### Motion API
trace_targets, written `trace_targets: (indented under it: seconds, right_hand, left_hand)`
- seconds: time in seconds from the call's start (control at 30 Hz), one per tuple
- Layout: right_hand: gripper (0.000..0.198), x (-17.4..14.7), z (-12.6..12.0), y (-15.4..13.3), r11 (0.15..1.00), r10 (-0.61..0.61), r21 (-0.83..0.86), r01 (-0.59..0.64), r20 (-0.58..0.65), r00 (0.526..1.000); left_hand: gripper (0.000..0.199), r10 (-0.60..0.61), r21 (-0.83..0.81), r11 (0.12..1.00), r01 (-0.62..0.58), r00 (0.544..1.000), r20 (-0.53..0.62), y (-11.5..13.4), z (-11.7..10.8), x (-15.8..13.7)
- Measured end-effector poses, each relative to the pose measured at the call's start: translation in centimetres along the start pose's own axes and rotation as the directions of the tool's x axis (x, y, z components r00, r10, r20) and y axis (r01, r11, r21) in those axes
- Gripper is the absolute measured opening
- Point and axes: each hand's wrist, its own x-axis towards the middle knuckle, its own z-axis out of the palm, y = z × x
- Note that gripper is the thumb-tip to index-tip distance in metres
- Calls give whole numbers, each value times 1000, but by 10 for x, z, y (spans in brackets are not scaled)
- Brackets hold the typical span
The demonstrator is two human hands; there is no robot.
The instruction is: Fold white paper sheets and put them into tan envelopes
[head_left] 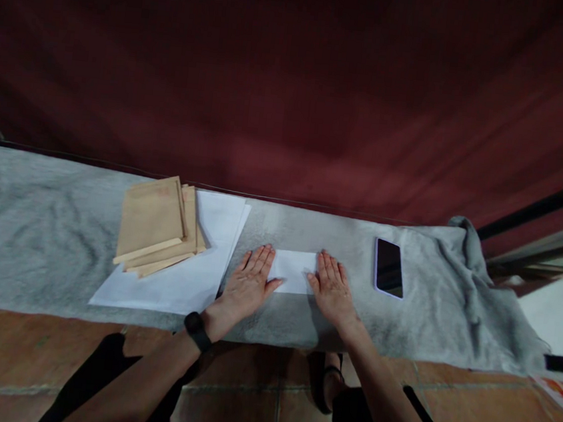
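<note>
A small folded white paper (294, 271) lies flat on the grey cloth-covered surface (38, 232). My left hand (248, 283) rests palm down on the paper's left end, fingers spread, with a black band on the wrist. My right hand (332, 288) presses flat on its right end. Neither hand grips anything.
A stack of brown envelopes (156, 225) sits on white sheets (189, 275) to the left. A phone (389, 267) lies screen up to the right. More white paper (560, 314) is at far right. A dark red curtain (294, 91) hangs behind; tiled floor below.
</note>
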Motion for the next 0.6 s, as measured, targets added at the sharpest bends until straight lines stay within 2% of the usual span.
trace_targets:
  seconds: [0.17, 0.37, 0.6]
  right_hand:
    - [63, 2, -2, 8, 1000, 30, 5, -30, 32, 999]
    - [57, 8, -8, 16, 996, 54, 73, -58, 59, 997]
    - [51, 14, -15, 22, 992, 8, 128, -21, 99, 995]
  left_hand:
    - [66, 45, -7, 999, -45, 999, -10, -6, 0, 0]
    - [55, 253, -81, 965, -249, 967, 43, 1, -13, -1]
    - [45, 303, -101, 950, -295, 949, 84, 2, -17, -1]
